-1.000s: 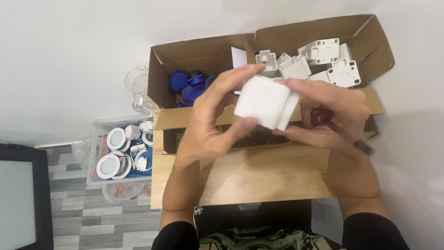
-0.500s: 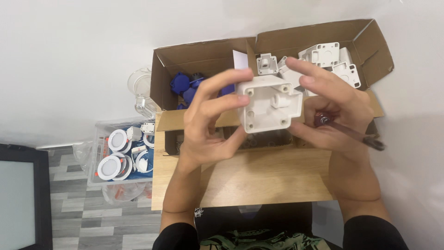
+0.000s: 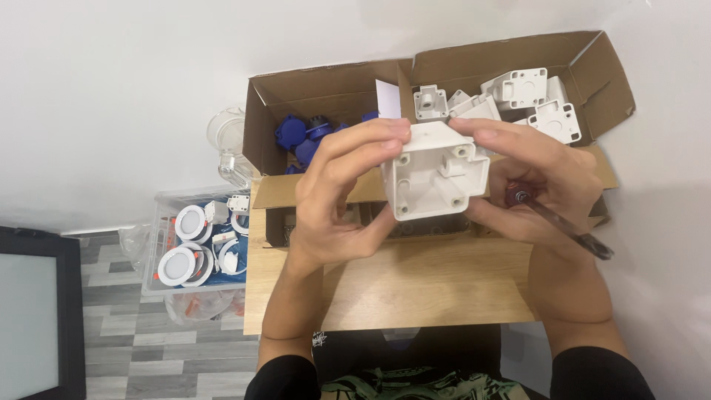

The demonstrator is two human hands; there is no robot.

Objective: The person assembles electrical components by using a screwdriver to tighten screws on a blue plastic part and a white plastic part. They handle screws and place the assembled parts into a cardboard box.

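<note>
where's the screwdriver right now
In the head view, the screwdriver is tucked in the right hand, right of the white plastic housing, its dark shaft pointing lower right.

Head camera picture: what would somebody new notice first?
First comes the white plastic box, held in the middle by the left hand and the right hand, open side up. Behind it a cardboard box holds more white boxes on the right and blue parts on the left. A screwdriver sits in the right hand.
</note>
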